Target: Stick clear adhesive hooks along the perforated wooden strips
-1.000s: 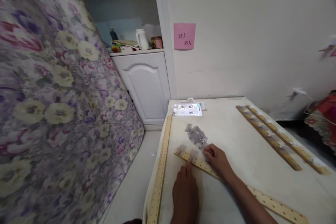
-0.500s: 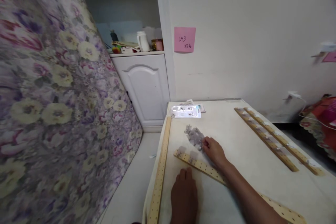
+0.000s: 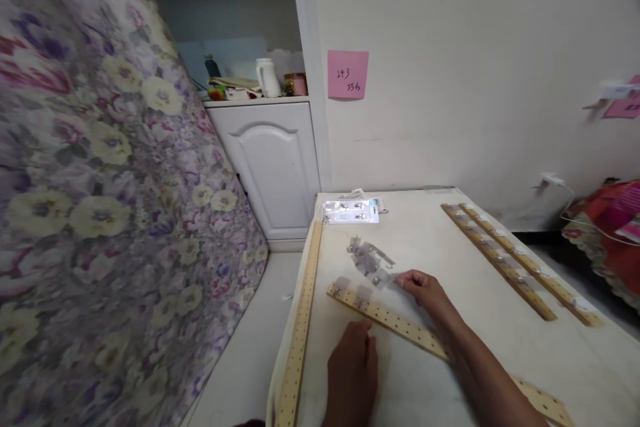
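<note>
My right hand [image 3: 425,292] is closed in a pinch at the right end of a loose pile of clear adhesive hooks [image 3: 367,260]. Its fingertips grip the edge of a clear square hook [image 3: 381,278]. Near me, my left hand [image 3: 353,357] is curled, fingertips close to the lower edge of a perforated wooden strip [image 3: 395,323]; whatever may be in its fingers is hidden. That strip lies slanted, partly under my right forearm, with two clear hooks [image 3: 361,295] at its far left end.
Another perforated strip [image 3: 304,320] lies along the table's left edge. Two wooden strips fitted with clear hooks [image 3: 500,255] lie at the right. A hook package [image 3: 351,211] is at the back. A floral curtain [image 3: 115,213] hangs at the left; a white cabinet [image 3: 273,170] stands behind.
My right hand has drawn slightly right from the pile, with a clear hook at its fingertips. My left hand's fingers have turned toward the right. The view has shifted a little.
</note>
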Motion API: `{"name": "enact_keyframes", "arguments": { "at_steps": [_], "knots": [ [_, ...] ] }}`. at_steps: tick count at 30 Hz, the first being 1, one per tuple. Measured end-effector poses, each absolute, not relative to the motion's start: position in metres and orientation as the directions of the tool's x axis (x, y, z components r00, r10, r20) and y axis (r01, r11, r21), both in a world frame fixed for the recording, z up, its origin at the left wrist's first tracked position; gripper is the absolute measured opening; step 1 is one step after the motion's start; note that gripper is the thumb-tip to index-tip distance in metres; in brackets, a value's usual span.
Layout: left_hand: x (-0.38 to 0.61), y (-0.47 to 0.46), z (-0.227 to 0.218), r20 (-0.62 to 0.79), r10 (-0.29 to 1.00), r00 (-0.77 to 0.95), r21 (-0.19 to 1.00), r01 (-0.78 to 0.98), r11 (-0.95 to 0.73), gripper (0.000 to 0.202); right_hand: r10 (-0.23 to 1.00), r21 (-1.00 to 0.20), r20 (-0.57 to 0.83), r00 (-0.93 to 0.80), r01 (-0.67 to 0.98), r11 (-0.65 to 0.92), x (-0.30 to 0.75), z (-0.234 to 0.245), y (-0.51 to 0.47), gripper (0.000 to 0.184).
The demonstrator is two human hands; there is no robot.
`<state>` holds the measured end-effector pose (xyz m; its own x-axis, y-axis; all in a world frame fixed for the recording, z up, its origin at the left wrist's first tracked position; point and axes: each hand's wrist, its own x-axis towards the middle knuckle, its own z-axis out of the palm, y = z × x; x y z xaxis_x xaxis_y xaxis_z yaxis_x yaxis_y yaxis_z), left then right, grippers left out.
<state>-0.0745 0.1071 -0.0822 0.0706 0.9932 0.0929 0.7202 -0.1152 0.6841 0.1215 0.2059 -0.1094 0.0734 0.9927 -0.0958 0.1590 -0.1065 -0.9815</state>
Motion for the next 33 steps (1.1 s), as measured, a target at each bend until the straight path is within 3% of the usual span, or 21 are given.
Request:
{"name": "enact_keyframes", "arguments": {
  "at_steps": [4, 8, 13, 16, 20, 24, 28, 33],
  "knots": [
    [-0.067, 0.106, -0.079, 0.088, 0.996, 0.023, 0.867, 0.491, -0.088, 0.029, 0.982, -0.987, -0.155, -0.103, 0.057, -0.15, 0.112, -0.089, 0.18, 0.024],
    [-0.062, 0.106, -0.08, 0.063, 0.998, -0.009, 0.922, 0.384, -0.055, 0.046, 0.946, -0.987, -0.161, -0.281, 0.023, -0.16, 0.096, -0.082, 0.161, 0.024],
    [-0.064, 0.108, -0.082, 0.061, 0.998, 0.02, 0.96, 0.271, -0.064, 0.028, 0.906, -0.988, -0.106, -0.41, -0.06, -0.143, 0.083, -0.083, 0.154, 0.027],
    [-0.066, 0.11, -0.087, 0.025, 1.0, 0.0, 0.982, 0.188, -0.025, 0.024, 0.923, -0.995, -0.087, -0.374, -0.017, -0.101, 0.085, -0.083, 0.157, 0.025],
    [-0.065, 0.113, -0.095, -0.057, 0.998, -0.037, 0.996, 0.065, 0.06, 0.024, 0.977, -0.985, -0.012, -0.211, 0.169, 0.024, 0.095, -0.083, 0.162, 0.02],
    [-0.063, 0.114, -0.099, -0.078, 0.997, -0.021, 0.997, -0.004, 0.078, 0.024, 0.962, -0.977, -0.068, -0.264, 0.215, -0.01, 0.098, -0.086, 0.162, 0.016],
    [-0.062, 0.112, -0.1, -0.072, 0.997, -0.018, 0.997, 0.012, 0.073, 0.023, 0.981, -0.95, -0.04, -0.192, 0.313, 0.023, 0.099, -0.091, 0.162, 0.016],
    [-0.061, 0.113, -0.102, -0.083, 0.995, -0.054, 0.996, 0.036, 0.085, 0.026, 0.958, -0.98, -0.07, -0.278, 0.2, -0.013, 0.105, -0.099, 0.164, 0.014]
  ]
}}
